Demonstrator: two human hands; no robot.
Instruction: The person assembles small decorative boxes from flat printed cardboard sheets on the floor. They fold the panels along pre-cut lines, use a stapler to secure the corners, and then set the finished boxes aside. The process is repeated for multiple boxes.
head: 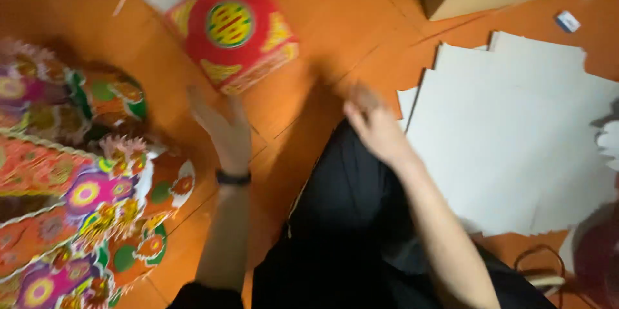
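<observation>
Both hands empty and spread — left hand (222,129) nearest the red-and-yellow paper box (233,28), right hand (373,125) beside the white card sheets (516,148) — so cup that flimsy box by its sides, not its printed face.

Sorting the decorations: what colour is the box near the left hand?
Red box with yellow patterns and a green-ringed medallion; head view.

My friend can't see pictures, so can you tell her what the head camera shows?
A person's two empty hands, left hand and right hand, hover blurred over an orange floor, just below a red and yellow decorated box. Colourful flowered paper pieces are piled at the left, white sheets at the right.
</observation>
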